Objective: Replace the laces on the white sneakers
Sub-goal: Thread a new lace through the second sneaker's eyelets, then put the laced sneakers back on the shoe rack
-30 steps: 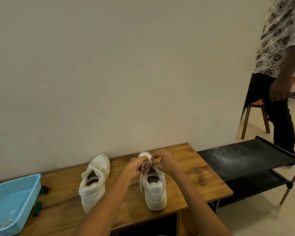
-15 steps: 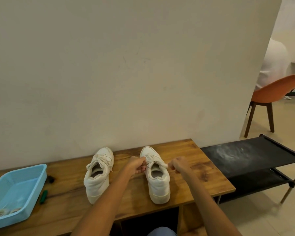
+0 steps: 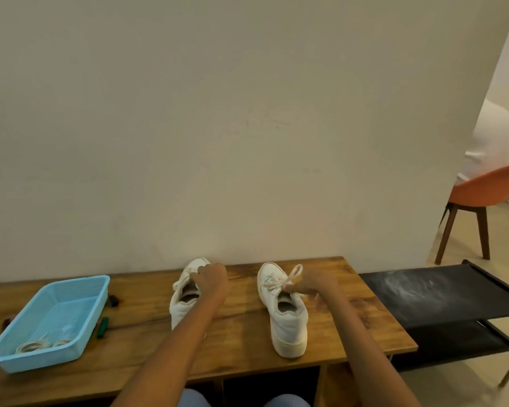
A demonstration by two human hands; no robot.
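Sneaker lace [image 3: 291, 278] is pinched by the right hand [image 3: 312, 284]; the left hand [image 3: 210, 279] grips the other sneaker's [image 3: 185, 301] laces.

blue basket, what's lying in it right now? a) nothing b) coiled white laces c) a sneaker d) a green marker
b: coiled white laces lie in the near corner of the blue basket, while both sneakers stand on the table outside it.

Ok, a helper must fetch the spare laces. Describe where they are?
On the wooden bench, look to its left end for the light blue plastic basket. The coiled white laces lie in its near corner, the only things visible inside it.
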